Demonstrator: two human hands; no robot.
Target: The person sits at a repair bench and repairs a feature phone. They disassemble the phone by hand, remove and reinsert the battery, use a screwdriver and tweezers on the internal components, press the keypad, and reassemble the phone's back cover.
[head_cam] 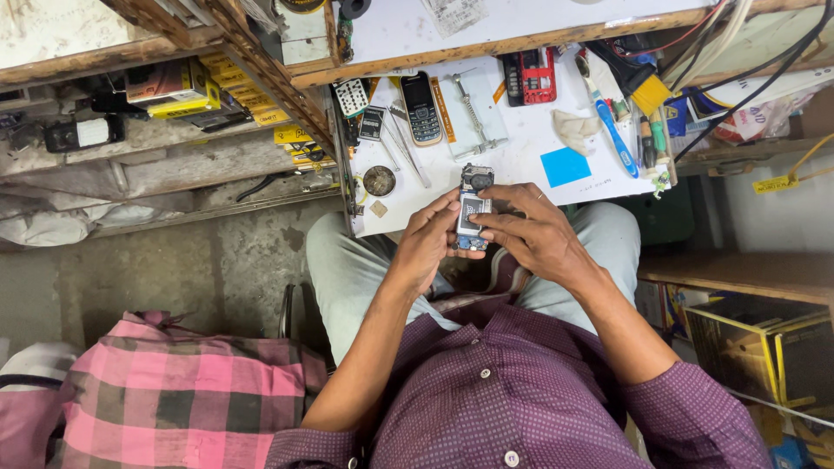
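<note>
Opened phone [472,214] between both hands' fingers [448,208]

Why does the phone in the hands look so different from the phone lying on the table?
The phone in the hands is stripped open, showing bare inner parts, while the phone on the table has its dark cover and keypad on. The left hand and right hand hold the open one; the whole one lies untouched. Both are small bar-shaped phones.
</note>
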